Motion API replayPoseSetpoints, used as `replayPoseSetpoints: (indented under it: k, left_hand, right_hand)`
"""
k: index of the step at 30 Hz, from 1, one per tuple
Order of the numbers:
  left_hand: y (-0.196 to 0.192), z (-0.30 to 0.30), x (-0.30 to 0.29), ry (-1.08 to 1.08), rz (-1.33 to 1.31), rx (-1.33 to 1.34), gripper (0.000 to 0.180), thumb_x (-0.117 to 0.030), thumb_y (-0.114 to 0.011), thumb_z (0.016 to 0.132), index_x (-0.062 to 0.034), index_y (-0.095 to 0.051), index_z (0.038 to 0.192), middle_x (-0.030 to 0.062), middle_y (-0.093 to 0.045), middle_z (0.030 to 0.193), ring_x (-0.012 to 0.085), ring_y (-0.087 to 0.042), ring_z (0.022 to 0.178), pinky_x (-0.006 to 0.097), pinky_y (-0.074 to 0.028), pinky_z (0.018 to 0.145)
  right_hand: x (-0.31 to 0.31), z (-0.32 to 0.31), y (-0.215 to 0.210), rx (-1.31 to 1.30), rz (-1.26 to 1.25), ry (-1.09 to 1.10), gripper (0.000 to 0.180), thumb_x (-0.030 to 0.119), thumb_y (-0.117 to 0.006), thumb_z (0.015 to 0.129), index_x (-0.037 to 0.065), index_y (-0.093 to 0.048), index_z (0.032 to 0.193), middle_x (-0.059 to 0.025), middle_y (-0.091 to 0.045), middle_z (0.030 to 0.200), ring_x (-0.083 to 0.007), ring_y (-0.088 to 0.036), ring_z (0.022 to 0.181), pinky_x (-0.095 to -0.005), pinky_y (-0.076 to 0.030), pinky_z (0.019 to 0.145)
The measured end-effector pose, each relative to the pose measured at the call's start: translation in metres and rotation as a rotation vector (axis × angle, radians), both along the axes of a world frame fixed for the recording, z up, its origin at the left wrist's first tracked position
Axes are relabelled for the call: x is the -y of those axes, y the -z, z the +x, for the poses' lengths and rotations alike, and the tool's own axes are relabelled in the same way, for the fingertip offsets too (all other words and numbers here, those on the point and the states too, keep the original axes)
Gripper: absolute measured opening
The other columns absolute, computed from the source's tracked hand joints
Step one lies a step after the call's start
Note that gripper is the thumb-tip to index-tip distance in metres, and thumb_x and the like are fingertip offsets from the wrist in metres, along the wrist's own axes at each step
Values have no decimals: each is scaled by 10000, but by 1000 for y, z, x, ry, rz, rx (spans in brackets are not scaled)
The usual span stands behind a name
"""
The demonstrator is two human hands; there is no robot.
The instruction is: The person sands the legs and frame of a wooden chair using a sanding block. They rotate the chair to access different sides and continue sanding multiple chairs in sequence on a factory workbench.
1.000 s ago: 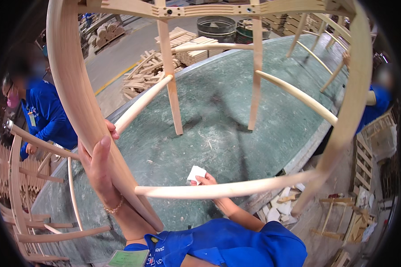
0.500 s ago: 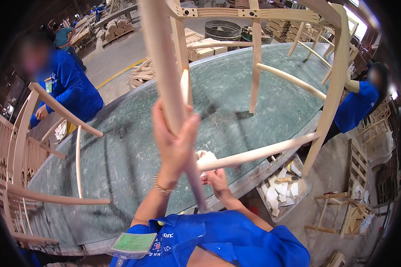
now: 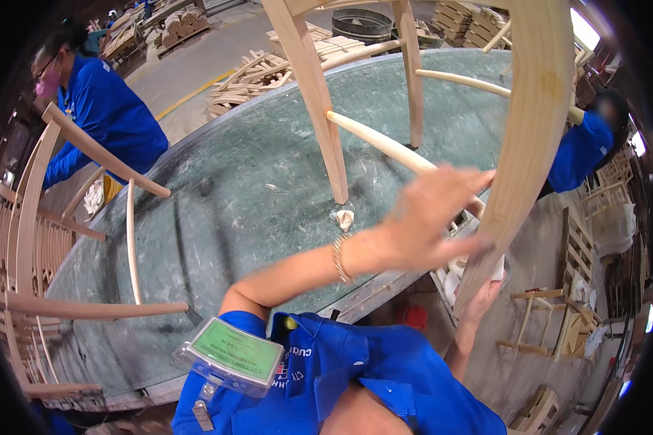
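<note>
The chair frame (image 3: 326, 109) stands on the green table (image 3: 218, 217), one curved leg (image 3: 519, 145) overhanging its near edge. The left hand (image 3: 428, 221) lies fingers spread against that leg. The right hand (image 3: 482, 297) below seemingly grips the leg's foot; blurred. Advise steady support while turning.

A bright blue short-sleeved work shirt (image 3: 355, 377) with an open collar is worn, and small pale lettering is seen on its chest. A green rectangular badge in a clear plastic holder (image 3: 232, 355) is clipped just left of the collar, with a grey metal clip hung below it. Both forearms are left bare. A thin beaded metal bracelet (image 3: 339, 259) is worn on the left wrist, above the badge.
</note>
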State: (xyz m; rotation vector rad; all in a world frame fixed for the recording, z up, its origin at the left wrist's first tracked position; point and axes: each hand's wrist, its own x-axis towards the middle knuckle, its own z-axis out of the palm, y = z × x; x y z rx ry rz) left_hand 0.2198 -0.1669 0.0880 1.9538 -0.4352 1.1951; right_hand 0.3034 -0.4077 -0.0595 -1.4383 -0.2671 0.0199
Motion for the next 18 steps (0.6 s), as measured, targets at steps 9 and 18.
replayPoseSetpoints:
  k: [9, 18]
  left_hand:
    - [-125, 53, -226, -701, 120, 334, 385, -313, -554, 954, 40, -551, 1106, 136, -576, 1018, 215, -541, 967, 350, -403, 880]
    - [-127, 63, -254, -394, 0, -110, 352, -365, -571, 930, -17, -616, 930, 23, -502, 662, 114, -455, 633, 286, -369, 584]
  right_hand:
    - [0, 12, 7, 75, -36, 128, 339, 225, -425, 990, 35, -423, 1272, -85, -578, 960, -117, -549, 667, -257, -437, 517]
    - [12, 77, 18, 50, -40, 202, 349, 193, -502, 970, -17, -441, 1243, -109, -544, 1166, -164, -552, 1024, -306, -445, 876]
